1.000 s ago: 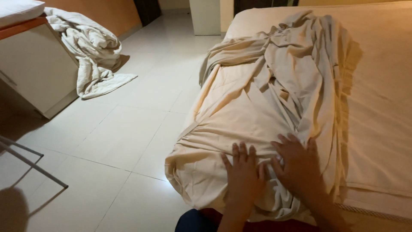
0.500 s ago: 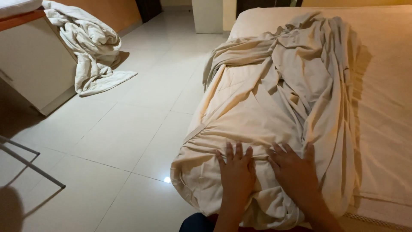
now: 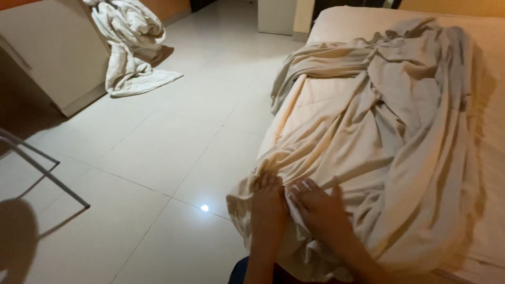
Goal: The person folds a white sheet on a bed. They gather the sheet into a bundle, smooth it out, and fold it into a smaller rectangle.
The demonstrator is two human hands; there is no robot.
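While both hands press down at the near corner of the bed (image 3: 489, 37), the beige sheet (image 3: 368, 158) lies bunched in long folds over the mattress, running from that corner up toward the far end. Left hand (image 3: 269, 202) lies flat on the sheet, palm down, fingers stretched out and close together, gripping nothing. Right hand (image 3: 321, 206) sits just beside it, touching or nearly touching; its fingers are spread and slightly bent, with a ridge of cloth pushed up between the two hands. Cannot tell if the right fingers pinch that fold or only rest on it. Sheet edge hangs over the bed's side and corner, loose, near the floor (image 3: 158, 158). Tiled floor is pale and shiny, with a small bright light spot near the bed corner. White towel (image 3: 131, 47) is heaped well away at far left, partly draped against a white cabinet (image 3: 58, 58) and trailing onto the tiles. Thin metal legs (image 3: 37, 163) cross the left edge, with a dark shadow below them.
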